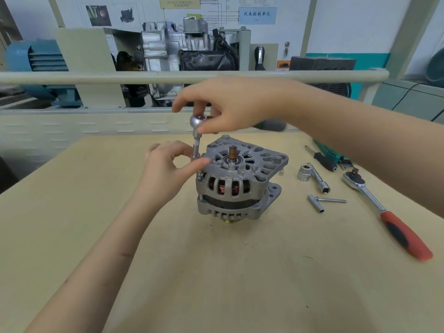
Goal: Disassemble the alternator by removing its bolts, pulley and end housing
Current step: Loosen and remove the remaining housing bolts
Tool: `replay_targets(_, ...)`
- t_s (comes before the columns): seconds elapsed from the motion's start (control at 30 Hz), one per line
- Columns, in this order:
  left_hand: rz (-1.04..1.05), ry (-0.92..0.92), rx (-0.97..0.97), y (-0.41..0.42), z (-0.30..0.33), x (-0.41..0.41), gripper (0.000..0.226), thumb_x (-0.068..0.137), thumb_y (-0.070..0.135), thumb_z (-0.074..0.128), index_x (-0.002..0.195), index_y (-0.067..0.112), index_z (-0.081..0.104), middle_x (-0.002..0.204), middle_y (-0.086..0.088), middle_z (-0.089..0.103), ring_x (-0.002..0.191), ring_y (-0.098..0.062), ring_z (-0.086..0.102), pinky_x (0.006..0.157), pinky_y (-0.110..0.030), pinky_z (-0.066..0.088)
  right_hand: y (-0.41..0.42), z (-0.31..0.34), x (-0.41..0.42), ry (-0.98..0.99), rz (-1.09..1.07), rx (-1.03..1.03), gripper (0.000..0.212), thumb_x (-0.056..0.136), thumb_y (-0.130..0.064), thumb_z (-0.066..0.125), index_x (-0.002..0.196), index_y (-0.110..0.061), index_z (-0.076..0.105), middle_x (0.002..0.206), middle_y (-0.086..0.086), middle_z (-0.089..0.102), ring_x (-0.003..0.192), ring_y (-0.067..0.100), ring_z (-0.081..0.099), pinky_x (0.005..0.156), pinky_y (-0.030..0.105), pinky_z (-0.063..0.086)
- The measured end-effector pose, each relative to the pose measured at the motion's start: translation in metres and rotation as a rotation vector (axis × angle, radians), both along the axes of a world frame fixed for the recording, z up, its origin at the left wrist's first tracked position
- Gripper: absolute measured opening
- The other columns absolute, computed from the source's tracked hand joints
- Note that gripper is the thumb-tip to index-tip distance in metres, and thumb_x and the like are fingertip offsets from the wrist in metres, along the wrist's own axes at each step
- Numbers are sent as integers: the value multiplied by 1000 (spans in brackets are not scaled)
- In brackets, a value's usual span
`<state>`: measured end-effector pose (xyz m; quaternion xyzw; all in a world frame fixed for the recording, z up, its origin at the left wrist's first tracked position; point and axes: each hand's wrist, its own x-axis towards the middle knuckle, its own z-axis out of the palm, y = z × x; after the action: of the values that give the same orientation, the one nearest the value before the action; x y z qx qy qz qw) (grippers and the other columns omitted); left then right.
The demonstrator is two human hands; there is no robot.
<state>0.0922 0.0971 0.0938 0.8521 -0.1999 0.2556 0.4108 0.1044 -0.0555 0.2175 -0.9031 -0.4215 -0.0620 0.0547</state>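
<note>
Head view: right hand [230,106] grips ratchet [198,121] head; left hand [168,167] pinches its extension [196,147], upright on alternator [237,179] left bolt [199,175].

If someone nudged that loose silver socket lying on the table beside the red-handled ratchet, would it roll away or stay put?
The socket looks round and smooth, so on its side it would probably roll. It seems to stand on end now, so a light nudge would likely just slide it. It touches a slim extension bar, which might stop it. Being metal, it is probably heavy for its size.
</note>
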Motion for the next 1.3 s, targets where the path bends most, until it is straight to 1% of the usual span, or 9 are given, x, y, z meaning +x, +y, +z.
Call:
replay_targets(0.13,-171,197,-136,14,5,-3,11,85,26,60,79,26,68,82,17,68,81,10,58,75,-4,41,-1,5,-2,28,-14,54,43,92,-27,52,134,-28,40,100,-11,58,67,-5,62,65,2,42)
replay_targets(0.3,-225,302,-226,17,1,-7,14,81,35,56,79,28,68,82,8,69,78,4,60,72,-8,44,-2,7,-7,56,-2,71,45,92,-25,53,135,-29,40,97,-17,54,67,-3,63,65,0,41)
replay_targets(0.4,-170,302,-102,13,-5,-5,5,81,24,65,80,28,65,84,8,67,76,0,59,77,-19,44,-3,4,-5,40,-57,34,41,91,-28,54,131,-28,44,103,-11,56,68,0,65,64,1,40)
replay_targets(0.53,-129,238,-30,9,-11,-3,9,80,14,68,80,23,65,74,14,61,66,6,55,57,-5,39,-7,0,-5,53,-102,16,37,90,-26,54,127,-25,49,101,-10,56,73,7,64,58,-3,35)
replay_targets(0.7,-54,79,48,4,-15,-2,8,79,12,70,76,9,64,69,13,58,69,1,53,65,-7,39,-9,-4,-4,54,-112,-8,35,90,-27,55,124,-25,50,104,-10,57,71,8,62,57,-2,35)
replay_targets(0.9,-78,115,-12,6,-19,-2,10,77,14,72,77,16,63,73,11,60,71,-2,55,68,-14,42,-6,-5,2,10,-72,-27,35,89,-27,57,123,-21,52,100,-10,54,65,-29,41,61,-6,31)
replay_targets(1.0,-99,139,-19,7,-18,-2,8,78,11,70,80,15,64,75,9,60,71,-5,56,70,-18,44,-6,-5,4,6,-53,-24,35,89,-28,57,123,-22,52,100,-10,53,65,-31,39,61,-6,30)
replay_targets(1.17,-50,29,42,3,-21,-3,7,81,9,67,85,3,66,75,2,59,72,1,53,66,-3,38,-9,-6,4,-9,-62,-16,35,89,-28,57,123,-22,52,100,-9,53,65,-32,38,60,-7,28)
replay_targets(1.3,-44,45,-4,3,-22,-2,5,80,10,69,82,6,66,73,7,58,72,0,53,67,-5,39,-9,-7,4,-5,-68,-4,34,88,-28,58,121,-23,53,101,-10,52,67,-31,39,62,-7,29)
